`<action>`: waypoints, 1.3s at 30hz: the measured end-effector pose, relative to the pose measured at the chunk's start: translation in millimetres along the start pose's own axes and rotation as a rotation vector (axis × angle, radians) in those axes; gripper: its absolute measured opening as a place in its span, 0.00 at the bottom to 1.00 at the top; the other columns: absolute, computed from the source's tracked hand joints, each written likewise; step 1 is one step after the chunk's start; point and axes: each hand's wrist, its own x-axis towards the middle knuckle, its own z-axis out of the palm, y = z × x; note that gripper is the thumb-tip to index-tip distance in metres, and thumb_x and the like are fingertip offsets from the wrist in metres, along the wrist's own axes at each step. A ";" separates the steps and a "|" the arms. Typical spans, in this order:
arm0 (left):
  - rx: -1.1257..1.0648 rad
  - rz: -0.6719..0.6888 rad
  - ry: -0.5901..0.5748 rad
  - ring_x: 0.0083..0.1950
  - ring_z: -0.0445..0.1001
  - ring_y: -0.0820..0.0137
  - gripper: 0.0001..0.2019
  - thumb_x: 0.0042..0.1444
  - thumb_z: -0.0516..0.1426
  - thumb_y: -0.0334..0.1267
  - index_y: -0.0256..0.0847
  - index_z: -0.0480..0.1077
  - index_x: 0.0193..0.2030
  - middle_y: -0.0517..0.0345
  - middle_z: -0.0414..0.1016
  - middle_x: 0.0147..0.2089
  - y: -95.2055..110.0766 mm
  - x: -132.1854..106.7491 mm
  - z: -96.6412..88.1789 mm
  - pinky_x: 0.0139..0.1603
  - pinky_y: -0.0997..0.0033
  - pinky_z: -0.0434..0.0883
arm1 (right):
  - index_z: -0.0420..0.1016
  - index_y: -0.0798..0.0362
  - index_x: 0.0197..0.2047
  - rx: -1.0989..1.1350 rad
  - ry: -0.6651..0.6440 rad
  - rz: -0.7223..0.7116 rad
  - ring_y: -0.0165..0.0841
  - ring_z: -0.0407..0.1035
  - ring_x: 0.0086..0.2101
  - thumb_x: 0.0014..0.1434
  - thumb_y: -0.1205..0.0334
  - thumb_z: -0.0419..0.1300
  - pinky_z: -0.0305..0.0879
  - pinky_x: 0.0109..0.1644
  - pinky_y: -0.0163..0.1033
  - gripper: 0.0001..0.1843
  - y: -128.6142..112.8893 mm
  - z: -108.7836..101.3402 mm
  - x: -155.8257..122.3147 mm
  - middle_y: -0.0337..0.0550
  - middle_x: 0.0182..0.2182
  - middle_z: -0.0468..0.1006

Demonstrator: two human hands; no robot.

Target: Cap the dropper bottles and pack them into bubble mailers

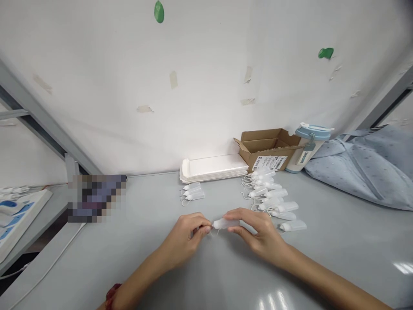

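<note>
Near the middle of the table, a small translucent white squeeze bottle (229, 223) lies sideways in my right hand (258, 230), thumb and fingers closed around its body. My left hand (189, 234) pinches thumb and forefinger together right at the bottle's narrow tip; whatever small part is between them is hidden. A thin white loop hangs below the tip. Several similar bottles (285, 206) with cord loops lie in a loose group beyond my right hand. A smaller row of the same kind, three bottles (194, 196), sits beyond my left hand, tips pointing left.
Behind the bottles are a stack of flat white boxes (216, 167), an opened cardboard box (267, 148) and a blue-lidded tumbler (308, 148). Pale blue fabric (361, 165) lies at the right. A pixelated object (97, 198) and a white cable (53, 265) are at the left.
</note>
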 end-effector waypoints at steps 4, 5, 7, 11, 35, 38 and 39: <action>-0.007 0.028 -0.010 0.32 0.69 0.70 0.13 0.60 0.48 0.35 0.40 0.73 0.31 0.56 0.73 0.31 1.9 -1.7 0.7 0.33 0.74 0.63 | 0.72 0.50 0.45 0.008 0.024 -0.035 0.33 0.75 0.36 0.61 0.65 0.55 0.72 0.38 0.37 0.10 -1.6 2.4 -2.0 0.44 0.36 0.79; 0.000 0.029 -0.012 0.32 0.69 0.70 0.13 0.60 0.48 0.35 0.40 0.73 0.31 0.56 0.73 0.31 2.1 -1.9 0.9 0.32 0.75 0.63 | 0.72 0.50 0.45 0.012 0.020 -0.044 0.33 0.75 0.36 0.61 0.65 0.55 0.72 0.38 0.37 0.10 -1.7 2.8 -2.2 0.45 0.36 0.79; 0.023 0.030 -0.025 0.31 0.69 0.71 0.13 0.60 0.48 0.34 0.39 0.73 0.30 0.56 0.73 0.31 1.6 -2.0 0.4 0.31 0.75 0.62 | 0.72 0.50 0.45 0.019 0.004 -0.056 0.34 0.75 0.36 0.61 0.66 0.54 0.72 0.38 0.37 0.10 -1.7 3.5 -2.2 0.45 0.37 0.79; 0.068 0.052 -0.085 0.33 0.69 0.70 0.10 0.59 0.50 0.35 0.40 0.74 0.37 0.56 0.74 0.34 -1.2 -1.5 -6.9 0.34 0.75 0.64 | 0.72 0.51 0.45 0.037 -0.031 -0.041 0.32 0.74 0.35 0.60 0.66 0.56 0.72 0.37 0.36 0.10 -1.9 4.5 -0.2 0.45 0.36 0.79; 0.174 -0.029 -0.055 0.33 0.68 0.70 0.11 0.60 0.48 0.38 0.42 0.71 0.34 0.60 0.74 0.33 -6.2 -2.0 -29.1 0.32 0.75 0.61 | 0.66 0.51 0.50 -0.122 -0.129 0.002 0.35 0.73 0.41 0.61 0.63 0.55 0.70 0.42 0.39 0.13 4.1 -4.9 5.5 0.47 0.42 0.76; 0.273 -0.109 0.034 0.34 0.69 0.68 0.12 0.60 0.47 0.39 0.41 0.70 0.33 0.59 0.75 0.33 -19.1 1.4 -43.1 0.33 0.72 0.62 | 0.65 0.50 0.50 -0.293 0.002 -0.008 0.37 0.70 0.44 0.62 0.63 0.54 0.68 0.47 0.44 0.13 23.1 -27.7 13.2 0.48 0.44 0.75; 0.298 -0.128 0.053 0.34 0.70 0.67 0.12 0.59 0.47 0.40 0.41 0.70 0.33 0.58 0.75 0.34 -24.0 2.3 -46.9 0.34 0.72 0.62 | 0.66 0.50 0.49 -0.358 0.044 -0.007 0.38 0.69 0.46 0.62 0.64 0.53 0.67 0.48 0.46 0.12 31.4 -35.9 15.1 0.49 0.45 0.74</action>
